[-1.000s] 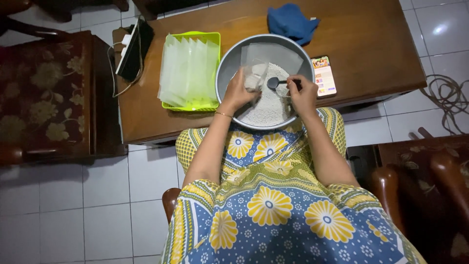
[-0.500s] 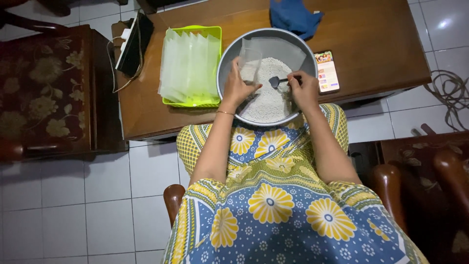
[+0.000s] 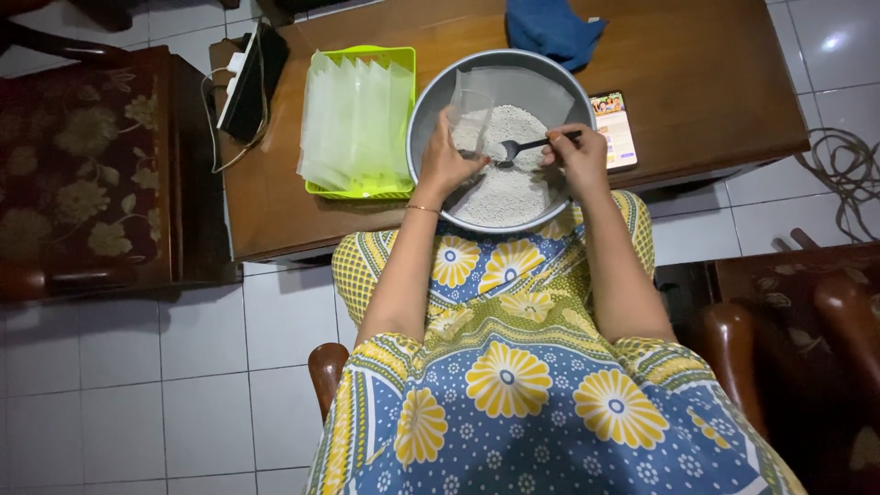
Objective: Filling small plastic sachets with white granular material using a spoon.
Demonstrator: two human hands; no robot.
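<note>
Wooden table (image 3: 715,82), near edge: left hand (image 3: 446,165) pinches a limp, slippery clear bag (image 3: 472,115) at its mouth; right hand (image 3: 576,156) grips the stiff spoon (image 3: 518,148) over grains in the basin (image 3: 431,101).

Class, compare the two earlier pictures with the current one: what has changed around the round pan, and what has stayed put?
The right hand has drawn its spoon slightly up from the white grains, bowl now near the mouth of the clear bag that the left hand keeps holding. Nothing was taken up or let go. The grey pan, green tray of bags, phone and blue cloth stayed in place.
</note>
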